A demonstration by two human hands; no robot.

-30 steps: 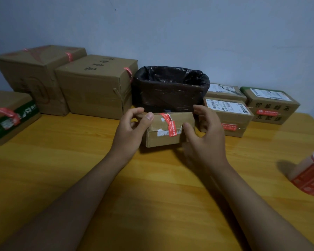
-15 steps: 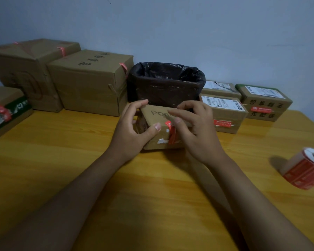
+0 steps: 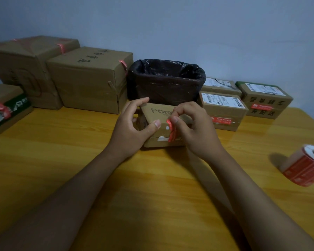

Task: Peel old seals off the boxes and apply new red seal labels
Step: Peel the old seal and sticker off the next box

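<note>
My left hand steadies the small box on the table while my right hand pinches its half-peeled red seal, which may tear if I yank.

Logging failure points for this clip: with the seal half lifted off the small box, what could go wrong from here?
1. The red seal is crumpled in the right hand's grip; it may tear and leave scraps like the white residue beside it.
2. The small box sits tilted, braced only by the left hand; a hard pull could slide it into the black bin.
</note>
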